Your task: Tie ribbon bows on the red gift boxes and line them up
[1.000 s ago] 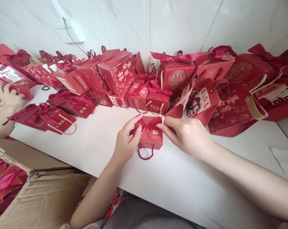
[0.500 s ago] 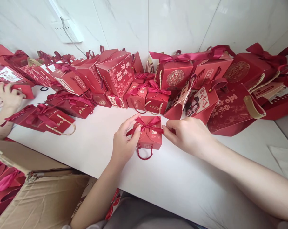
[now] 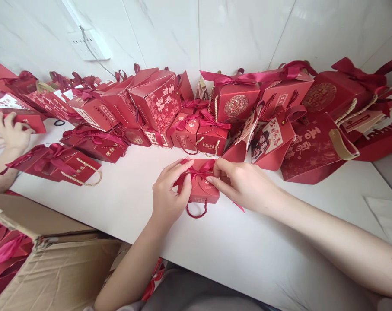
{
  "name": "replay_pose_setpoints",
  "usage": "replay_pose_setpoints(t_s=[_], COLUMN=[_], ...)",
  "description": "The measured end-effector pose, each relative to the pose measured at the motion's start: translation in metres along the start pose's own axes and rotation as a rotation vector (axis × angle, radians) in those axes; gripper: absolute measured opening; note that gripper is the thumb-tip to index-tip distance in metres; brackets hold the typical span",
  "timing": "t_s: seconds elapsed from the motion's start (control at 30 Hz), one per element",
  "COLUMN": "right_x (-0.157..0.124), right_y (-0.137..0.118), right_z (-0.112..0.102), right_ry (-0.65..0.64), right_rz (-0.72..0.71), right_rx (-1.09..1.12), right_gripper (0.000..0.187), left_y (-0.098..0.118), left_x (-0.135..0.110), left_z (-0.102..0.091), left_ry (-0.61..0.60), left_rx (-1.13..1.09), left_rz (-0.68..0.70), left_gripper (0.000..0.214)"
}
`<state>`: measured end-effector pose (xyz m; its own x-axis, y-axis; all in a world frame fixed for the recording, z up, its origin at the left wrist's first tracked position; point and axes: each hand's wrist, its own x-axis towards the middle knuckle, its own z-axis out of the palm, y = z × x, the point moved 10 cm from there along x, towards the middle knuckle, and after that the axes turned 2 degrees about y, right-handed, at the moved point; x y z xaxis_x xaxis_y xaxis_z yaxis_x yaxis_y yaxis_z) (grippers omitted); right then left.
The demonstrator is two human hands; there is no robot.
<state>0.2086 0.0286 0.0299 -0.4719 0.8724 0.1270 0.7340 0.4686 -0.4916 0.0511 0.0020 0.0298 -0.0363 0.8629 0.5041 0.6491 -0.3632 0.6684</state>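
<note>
Co-worker's hand (image 3: 11,134): at the far left edge, resting on a flat red box, much as it was a second ago; not mine.
Carton (image 3: 56,268): brown cardboard, low on my left, with more red ribbons showing inside.
Left hand (image 3: 168,194): it has crept a little further onto the box. My forefinger now lies stretched along the top left edge, thumb below it, and the two are pressed together on the left loop of the ribbon (image 3: 199,170). My wrist is low on the table (image 3: 247,250), with the palm turned towards the box.
Small red box (image 3: 200,192): sits upright on the white table between my hands, just in front of the row of red boxes (image 3: 157,99), its cord handle (image 3: 196,210) hanging towards me. It has not shifted.
Change: half a second ago my right hand stood off the box's right edge, drawing the ribbon end outward. Now it has come in over the lid, so the work has moved from the ends to the knot.
Right hand (image 3: 247,185): knuckles up, forearm coming in from the right. Thumb and forefinger are closed on the ribbon just right of the knot, and a loose tail trails out beneath my palm.
</note>
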Motion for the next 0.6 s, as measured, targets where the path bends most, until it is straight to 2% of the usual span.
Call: replay_pose_setpoints(t_s=[0.3, 0.5, 0.6], right_x=[0.0047, 0.0016, 0.0007], right_y=[0.0022, -0.0001, 0.0037], right_z=[0.01, 0.0085, 0.0104], right_ry=[-0.113, -0.163, -0.187], right_rz=[0.032, 0.036, 0.048], right_rx=[0.395, 0.642, 0.676], right_gripper=[0.022, 0.026, 0.021], left_y=[-0.0071, 0.0022, 0.0011], left_x=[-0.0025, 0.0015, 0.0024], left_z=[-0.0081, -0.0072, -0.0058], left_ry=[0.065, 0.048, 0.024], left_rx=[0.124, 0.236, 0.194], left_rz=[-0.111, -0.005, -0.009], left_gripper=[0.046, 0.037, 0.039])
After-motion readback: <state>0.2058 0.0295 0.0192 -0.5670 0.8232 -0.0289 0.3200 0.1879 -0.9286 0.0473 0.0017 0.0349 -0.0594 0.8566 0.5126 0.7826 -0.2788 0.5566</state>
